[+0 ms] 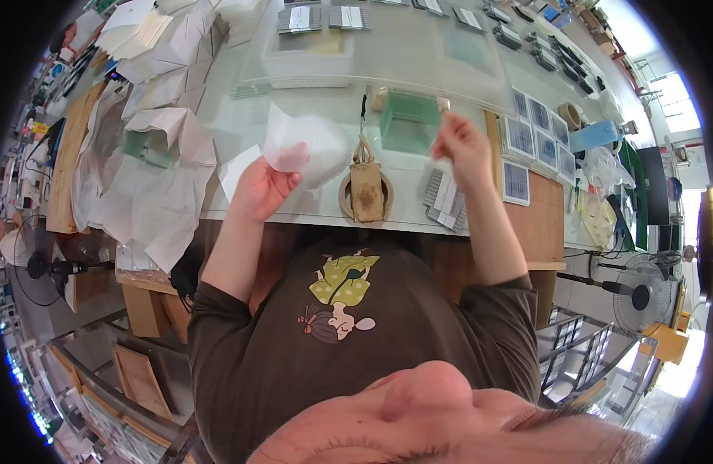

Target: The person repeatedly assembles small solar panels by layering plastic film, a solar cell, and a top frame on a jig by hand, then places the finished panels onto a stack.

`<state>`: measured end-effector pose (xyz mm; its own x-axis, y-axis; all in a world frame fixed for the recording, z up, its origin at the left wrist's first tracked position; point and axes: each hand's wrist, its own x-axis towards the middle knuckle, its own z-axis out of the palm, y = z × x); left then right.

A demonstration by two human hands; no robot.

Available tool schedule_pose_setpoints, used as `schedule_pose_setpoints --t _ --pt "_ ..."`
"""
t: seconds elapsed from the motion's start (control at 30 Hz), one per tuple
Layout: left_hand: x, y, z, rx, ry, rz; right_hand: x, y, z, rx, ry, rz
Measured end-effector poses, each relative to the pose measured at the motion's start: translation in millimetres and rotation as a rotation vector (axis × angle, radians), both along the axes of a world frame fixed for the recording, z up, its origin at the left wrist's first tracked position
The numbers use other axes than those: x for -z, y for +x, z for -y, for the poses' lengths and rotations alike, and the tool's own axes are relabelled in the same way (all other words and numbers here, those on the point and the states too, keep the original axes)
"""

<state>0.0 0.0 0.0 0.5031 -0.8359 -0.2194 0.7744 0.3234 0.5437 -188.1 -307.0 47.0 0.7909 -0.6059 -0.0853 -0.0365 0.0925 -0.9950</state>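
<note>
The left hand (265, 188) of the person is above the near part of the white table (318, 207), and it holds a thin white sheet (285, 133). The lower edge of this sheet lies between the thumb and the other fingers, which are closed on it; through the sheet some finger shows as a pink shade. From the fingers the sheet rises upward and spreads to the right, where its form becomes blurred, so I cannot tell exactly where it ends. Just to the left of this hand, 1 white paper (234, 176) lies flat on the table.

The right hand (462, 147) is raised, well apart from the sheet. Its fingers are bent inward and a little blurred; I cannot tell if the tips meet, or if something small is between them. These fingers are just beside the right side of the green glass stack (403, 127), but I cannot tell if they touch it.

Between the 2 hands, nearer to the body, a brown block (366, 193) rests over a tan ring (345, 198). Below the right hand, near the table edge, there is a bundle of grey strips (437, 203). Farther to the right, dark panels with white borders (519, 137) lie in rows.
</note>
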Motion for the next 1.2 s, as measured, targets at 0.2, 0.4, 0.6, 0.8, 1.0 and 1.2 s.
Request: schedule_pose_setpoints --t 0.2,0.4,0.6,0.8,1.0,1.2 --pt "1 -51 6 0.014 -0.161 -0.044 34 -40 -96 -0.063 0.293 -0.29" --pt "30 -72 6 0.192 -0.107 0.125 32 -49 -122 -0.084 -0.487 -0.251" --pt "7 -92 24 0.278 0.136 0.635 19 -31 -124 -0.163 0.536 -0.097" --pt "-24 -63 41 0.269 0.5 0.641 31 -24 -112 0.007 0.107 0.005" --pt "-9 -62 55 0.118 0.833 1.209 48 -20 -100 0.06 -0.162 -0.198" --pt "-8 -58 56 0.163 0.91 1.231 56 -23 -101 0.073 -0.25 -0.225"
